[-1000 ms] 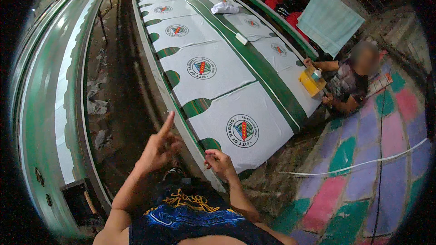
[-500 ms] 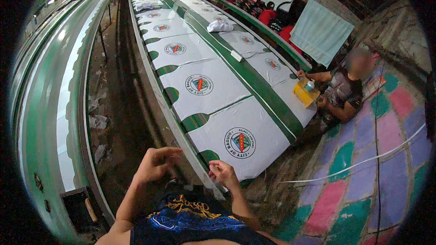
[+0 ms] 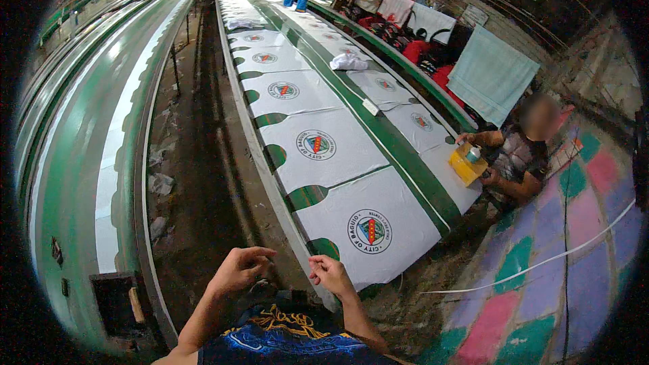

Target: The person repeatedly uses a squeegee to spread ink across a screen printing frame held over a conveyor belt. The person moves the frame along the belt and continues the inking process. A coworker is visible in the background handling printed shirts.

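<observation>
Left hand (image 3: 242, 272), half open and empty, hangs beside the table (image 3: 422, 170); right hand (image 3: 330, 275), loosely curled, is at its edge — any hold cannot be told. The nearest cloth (image 3: 416, 220), white and seal-printed, lies flat just beyond; another person (image 3: 517, 159) holds a yellow item (image 3: 466, 172).

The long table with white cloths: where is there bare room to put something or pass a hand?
The green centre strip, between the cloth rows and nearer than the white block, looks bare except a cord. A hand could likely pass through the dark gap between tables. Crowded: the cloth rows, and around the co-worker's yellow frame.
</observation>
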`<action>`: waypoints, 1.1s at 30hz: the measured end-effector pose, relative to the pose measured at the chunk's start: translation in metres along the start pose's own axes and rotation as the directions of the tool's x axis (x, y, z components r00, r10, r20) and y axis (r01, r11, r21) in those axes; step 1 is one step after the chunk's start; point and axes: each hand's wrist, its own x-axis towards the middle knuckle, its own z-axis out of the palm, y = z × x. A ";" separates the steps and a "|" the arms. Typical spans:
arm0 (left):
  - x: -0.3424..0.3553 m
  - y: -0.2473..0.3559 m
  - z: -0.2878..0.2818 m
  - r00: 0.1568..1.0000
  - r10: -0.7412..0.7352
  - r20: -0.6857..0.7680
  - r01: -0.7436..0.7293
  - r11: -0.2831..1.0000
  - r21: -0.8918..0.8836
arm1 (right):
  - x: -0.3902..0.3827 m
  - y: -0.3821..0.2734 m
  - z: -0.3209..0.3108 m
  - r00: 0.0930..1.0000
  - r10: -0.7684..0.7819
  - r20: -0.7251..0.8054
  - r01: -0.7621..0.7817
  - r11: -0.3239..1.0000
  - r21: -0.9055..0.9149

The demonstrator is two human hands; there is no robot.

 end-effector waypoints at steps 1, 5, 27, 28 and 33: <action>-0.003 0.004 0.000 1.000 -0.003 -0.009 0.003 1.000 -0.007 | 0.001 0.000 0.002 1.000 -0.012 0.019 0.012 1.000 -0.016; -0.014 -0.003 -0.005 1.000 -0.007 -0.028 0.004 0.995 -0.104 | 0.002 -0.012 0.011 0.998 -0.017 0.059 0.018 1.000 -0.010; -0.048 -0.007 0.003 0.984 -0.113 -0.135 0.087 0.978 -0.187 | 0.014 -0.016 0.035 0.975 0.017 0.221 0.008 0.994 -0.112; -0.049 -0.007 0.004 0.984 -0.109 -0.139 0.084 0.981 -0.176 | 0.013 -0.018 0.035 0.976 0.014 0.218 0.010 0.994 -0.109; -0.045 -0.003 0.008 0.988 -0.120 -0.098 0.105 0.984 -0.147 | 0.006 -0.023 0.024 0.980 0.054 0.189 -0.029 0.991 -0.133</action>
